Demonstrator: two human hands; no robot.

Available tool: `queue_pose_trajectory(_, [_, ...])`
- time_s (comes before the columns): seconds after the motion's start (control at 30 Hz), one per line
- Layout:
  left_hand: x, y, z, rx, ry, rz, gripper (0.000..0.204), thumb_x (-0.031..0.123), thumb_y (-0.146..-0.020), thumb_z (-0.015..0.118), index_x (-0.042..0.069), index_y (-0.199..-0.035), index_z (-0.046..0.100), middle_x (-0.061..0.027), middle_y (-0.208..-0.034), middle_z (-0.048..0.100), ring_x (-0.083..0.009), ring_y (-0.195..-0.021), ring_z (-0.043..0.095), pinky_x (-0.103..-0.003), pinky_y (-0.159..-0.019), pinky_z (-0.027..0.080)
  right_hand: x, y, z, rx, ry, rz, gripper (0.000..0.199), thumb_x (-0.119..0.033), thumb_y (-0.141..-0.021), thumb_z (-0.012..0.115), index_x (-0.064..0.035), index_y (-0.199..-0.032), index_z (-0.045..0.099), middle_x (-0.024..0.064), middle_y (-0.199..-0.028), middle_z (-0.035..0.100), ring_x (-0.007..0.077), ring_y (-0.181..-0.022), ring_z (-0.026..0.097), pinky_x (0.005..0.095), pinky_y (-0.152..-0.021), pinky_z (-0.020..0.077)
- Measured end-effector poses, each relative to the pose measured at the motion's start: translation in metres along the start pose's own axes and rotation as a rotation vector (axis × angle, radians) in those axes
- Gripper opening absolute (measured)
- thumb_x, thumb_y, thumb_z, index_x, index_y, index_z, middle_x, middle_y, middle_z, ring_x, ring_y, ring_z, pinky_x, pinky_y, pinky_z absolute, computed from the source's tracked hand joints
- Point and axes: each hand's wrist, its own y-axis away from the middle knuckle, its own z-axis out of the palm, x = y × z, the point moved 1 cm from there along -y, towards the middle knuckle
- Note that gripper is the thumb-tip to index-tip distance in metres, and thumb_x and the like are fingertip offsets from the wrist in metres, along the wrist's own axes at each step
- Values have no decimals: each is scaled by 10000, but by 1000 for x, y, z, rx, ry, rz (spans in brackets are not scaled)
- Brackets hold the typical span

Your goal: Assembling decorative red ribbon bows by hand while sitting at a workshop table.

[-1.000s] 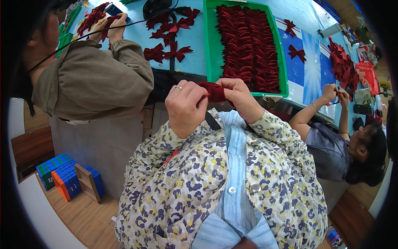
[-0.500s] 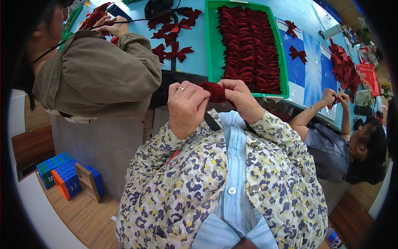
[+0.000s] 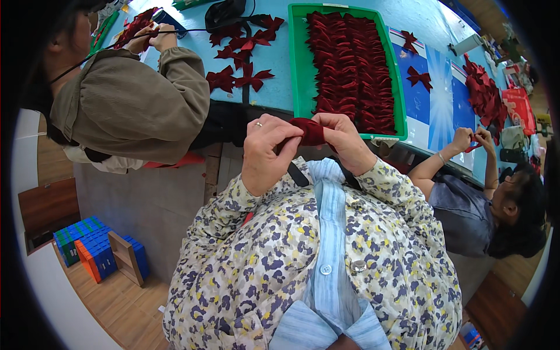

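Observation:
Between my two hands, in front of my chest, is a dark red velvet bow (image 3: 309, 132). My left hand (image 3: 267, 153) is closed on its left end, thumb and fingers pinched together. My right hand (image 3: 347, 143) grips the other end between thumb and fingers. Part of the bow is covered by my fingers. Just beyond my hands, a green tray (image 3: 302, 87) on the blue table holds rows of packed dark red bows (image 3: 350, 70). Several loose red bows (image 3: 252, 77) lie on the table left of the tray.
A co-worker in an olive top (image 3: 134, 105) sits close on my left, another in a grey top (image 3: 458, 216) on my right; both handle red pieces. Two bows lie on a blue-and-white sheet (image 3: 440, 87). A red heap (image 3: 484, 96) lies farther right. Blue crates (image 3: 96, 248) stand on the floor.
My hands have shifted slightly right with the bow, and my left fingers have changed their grip. The left co-worker has leaned left, uncovering more of the table and its loose bows.

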Motion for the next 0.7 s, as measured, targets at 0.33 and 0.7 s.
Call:
queue_pose_trajectory(0.33, [6,-4,3,56,-57,-68,180,-32,-658,695,63,-796,627,-43,-723,594,-200,-704,544,-300,-692,400,-10,3,4,-12,102,-10,109,-183,-844,613,-77,-826,626,-79,-707,542,-24,-619,459,147,-548,346])
queue_pose_trajectory(0.7, [14,-11,8,143,29,-116,144,7,-673,686,66,-789,626,-39,-793,630,-216,-784,578,-330,-761,381,-25,4,11,111,41,-154,139,-135,-836,597,-1,-820,630,-29,-712,589,14,-639,494,187,-565,399])
